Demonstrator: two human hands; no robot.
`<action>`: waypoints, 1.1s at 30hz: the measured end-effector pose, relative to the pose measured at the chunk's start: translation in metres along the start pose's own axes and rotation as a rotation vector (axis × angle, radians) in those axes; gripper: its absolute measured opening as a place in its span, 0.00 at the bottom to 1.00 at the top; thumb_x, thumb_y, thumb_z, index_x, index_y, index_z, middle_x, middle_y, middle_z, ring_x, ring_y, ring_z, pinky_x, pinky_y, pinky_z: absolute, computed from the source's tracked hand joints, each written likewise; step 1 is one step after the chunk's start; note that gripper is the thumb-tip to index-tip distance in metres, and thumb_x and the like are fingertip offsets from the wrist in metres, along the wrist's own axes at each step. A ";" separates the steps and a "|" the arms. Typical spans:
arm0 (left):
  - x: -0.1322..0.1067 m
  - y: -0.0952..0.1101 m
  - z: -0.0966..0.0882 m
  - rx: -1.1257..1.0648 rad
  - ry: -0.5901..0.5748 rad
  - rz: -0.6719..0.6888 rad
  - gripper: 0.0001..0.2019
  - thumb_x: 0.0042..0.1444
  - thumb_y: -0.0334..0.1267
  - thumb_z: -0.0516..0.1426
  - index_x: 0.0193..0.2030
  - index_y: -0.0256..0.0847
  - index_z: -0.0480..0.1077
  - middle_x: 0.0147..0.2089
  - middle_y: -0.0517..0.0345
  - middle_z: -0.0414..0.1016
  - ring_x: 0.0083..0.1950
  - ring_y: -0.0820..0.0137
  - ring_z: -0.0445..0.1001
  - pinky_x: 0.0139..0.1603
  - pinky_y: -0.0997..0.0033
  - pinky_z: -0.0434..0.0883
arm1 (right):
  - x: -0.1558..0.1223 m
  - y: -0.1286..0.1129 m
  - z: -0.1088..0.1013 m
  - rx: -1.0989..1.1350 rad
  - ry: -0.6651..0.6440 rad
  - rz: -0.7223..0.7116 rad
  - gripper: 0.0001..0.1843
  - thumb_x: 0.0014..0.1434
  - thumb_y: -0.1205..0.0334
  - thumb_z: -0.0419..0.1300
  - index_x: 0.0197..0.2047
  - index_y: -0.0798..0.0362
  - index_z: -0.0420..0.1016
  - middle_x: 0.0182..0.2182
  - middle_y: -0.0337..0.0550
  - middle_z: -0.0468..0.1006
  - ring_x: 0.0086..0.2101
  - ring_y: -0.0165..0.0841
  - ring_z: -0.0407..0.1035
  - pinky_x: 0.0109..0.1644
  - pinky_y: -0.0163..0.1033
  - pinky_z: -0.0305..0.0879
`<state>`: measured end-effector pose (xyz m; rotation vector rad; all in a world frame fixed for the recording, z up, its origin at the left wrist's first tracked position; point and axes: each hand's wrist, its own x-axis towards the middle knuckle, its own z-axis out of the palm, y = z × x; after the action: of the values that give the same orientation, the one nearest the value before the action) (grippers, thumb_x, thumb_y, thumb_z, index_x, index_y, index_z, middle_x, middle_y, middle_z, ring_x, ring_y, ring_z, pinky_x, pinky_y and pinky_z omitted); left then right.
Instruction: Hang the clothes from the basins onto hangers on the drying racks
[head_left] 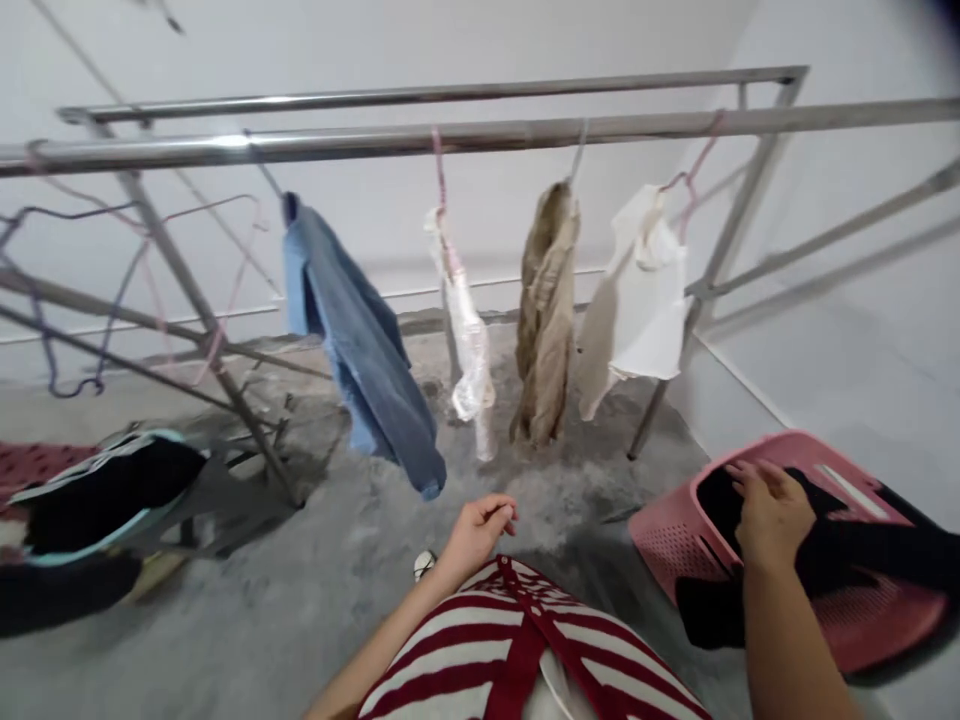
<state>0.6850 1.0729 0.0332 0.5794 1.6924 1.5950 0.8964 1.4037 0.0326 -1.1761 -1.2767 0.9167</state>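
Observation:
My right hand [776, 510] is over the pink laundry basket [664, 525], fingers stretched out and slightly apart above the black clothing [720, 500] inside. I see nothing gripped in it. Some of that dark cloth hangs over the basket's rim. In front of my striped top, my left hand [486, 528] is loosely closed with its fingers curled, and nothing shows in it. Ahead, a metal rail [495, 137] carries a blue denim garment [364, 330], a shiny white garment [466, 340], a brown garment [547, 320] and a white top [651, 290], all on hangers.
Bare hangers, among them a dark one [45, 330] and a pink one [232, 300], hang at the rail's left. A light-blue-rimmed tub [97, 548] with dark clothes stands at lower left. Angled rack legs [206, 340] reach the grey floor; walls stand behind and right.

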 end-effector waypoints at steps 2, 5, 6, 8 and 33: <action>-0.004 -0.003 -0.012 -0.019 0.022 0.018 0.17 0.50 0.49 0.57 0.35 0.35 0.72 0.30 0.56 0.74 0.28 0.73 0.72 0.33 0.72 0.68 | -0.036 -0.009 0.036 0.028 -0.238 0.024 0.22 0.48 0.54 0.63 0.44 0.56 0.72 0.32 0.50 0.78 0.31 0.36 0.74 0.40 0.44 0.69; -0.013 -0.004 -0.035 -0.041 0.064 0.040 0.16 0.50 0.49 0.58 0.34 0.35 0.72 0.30 0.56 0.74 0.27 0.73 0.71 0.33 0.72 0.67 | -0.121 -0.020 0.086 -0.048 -0.724 -0.021 0.22 0.50 0.49 0.59 0.43 0.57 0.71 0.31 0.48 0.79 0.30 0.35 0.74 0.38 0.42 0.70; -0.018 -0.005 -0.044 -0.047 0.075 0.046 0.16 0.50 0.49 0.57 0.34 0.35 0.72 0.31 0.56 0.74 0.27 0.73 0.71 0.33 0.72 0.67 | -0.153 -0.020 0.100 -0.082 -0.887 -0.044 0.22 0.50 0.48 0.58 0.42 0.57 0.72 0.30 0.48 0.79 0.29 0.35 0.74 0.38 0.42 0.70; -0.031 -0.006 -0.066 -0.046 0.094 0.057 0.15 0.50 0.48 0.57 0.34 0.35 0.72 0.30 0.56 0.74 0.27 0.74 0.71 0.32 0.73 0.66 | -0.216 -0.018 0.121 -0.150 -1.194 -0.100 0.20 0.53 0.49 0.55 0.42 0.55 0.73 0.31 0.47 0.79 0.29 0.34 0.74 0.38 0.40 0.70; -0.177 -0.048 -0.270 -0.121 0.510 -0.037 0.15 0.48 0.48 0.57 0.34 0.36 0.72 0.29 0.59 0.72 0.26 0.74 0.69 0.29 0.74 0.64 | -0.477 -0.083 0.242 -0.181 -1.903 -0.693 0.16 0.61 0.59 0.49 0.45 0.54 0.75 0.40 0.47 0.79 0.39 0.35 0.74 0.43 0.40 0.70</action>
<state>0.5994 0.7583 0.0129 0.0766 1.9293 1.9125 0.5940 0.9564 -0.0086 0.5295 -2.9483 1.3052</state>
